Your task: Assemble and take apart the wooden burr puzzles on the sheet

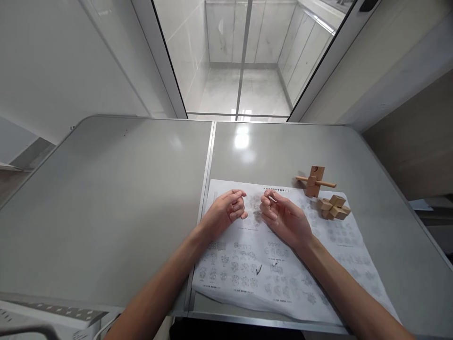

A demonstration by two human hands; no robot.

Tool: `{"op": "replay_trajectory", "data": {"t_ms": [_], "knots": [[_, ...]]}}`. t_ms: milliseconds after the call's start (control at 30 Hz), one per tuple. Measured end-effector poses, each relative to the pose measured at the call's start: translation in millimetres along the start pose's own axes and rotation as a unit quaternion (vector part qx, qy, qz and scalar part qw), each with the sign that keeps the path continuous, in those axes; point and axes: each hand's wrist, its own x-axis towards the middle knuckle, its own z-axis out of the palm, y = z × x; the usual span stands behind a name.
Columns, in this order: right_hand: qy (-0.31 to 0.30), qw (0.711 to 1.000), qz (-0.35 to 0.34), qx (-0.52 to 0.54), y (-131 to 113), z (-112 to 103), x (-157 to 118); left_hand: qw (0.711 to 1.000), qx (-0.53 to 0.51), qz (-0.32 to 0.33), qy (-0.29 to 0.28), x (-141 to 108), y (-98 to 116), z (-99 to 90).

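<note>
My left hand rests above the printed sheet, its fingers loosely curled in and nothing visible in them. Facing it across a small gap is my right hand, also curled, with its fingers bent toward the palm and no object showing. Beyond the right hand stands an upright wooden puzzle with a thin rod through it and a dark mark on its top plate. In front of that, an interlocking wooden burr puzzle lies on the sheet's upper right corner. Neither hand touches the puzzles.
The sheet, covered in small diagrams, lies on the right half of a grey table. A metal seam divides the tabletop. Behind the table is a glass door. Some white item is at the lower left, below the table edge.
</note>
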Motion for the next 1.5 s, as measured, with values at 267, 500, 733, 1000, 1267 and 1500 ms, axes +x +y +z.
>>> {"op": "replay_trajectory", "data": {"t_ms": [267, 500, 733, 1000, 1267, 1500], "knots": [[0.015, 1.0, 0.005, 0.008, -1.6, 1.4, 0.6, 1.0, -0.012, -0.008, 0.009, 0.0, 2.9, 2.2], [0.022, 1.0, 0.008, 0.021, -1.8, -0.5, 2.3, 0.999, -0.022, -0.021, 0.018, 0.3, 5.5, 3.0], [0.034, 0.999, 0.014, 0.038, -2.2, 0.2, 3.0, 0.999, -0.033, -0.032, 0.018, 0.5, 7.3, 1.3], [0.04, 0.998, 0.019, 0.036, -2.6, -0.4, 2.9, 0.999, -0.018, -0.036, 0.02, -1.5, 8.3, 2.1], [0.042, 0.997, 0.022, 0.061, -2.4, -1.1, 4.2, 0.999, -0.02, -0.032, 0.014, -0.2, 7.1, 1.3], [0.035, 0.996, 0.021, 0.082, -3.4, -1.8, 4.1, 0.999, -0.012, -0.031, 0.016, 0.8, 6.6, 3.1]]}}
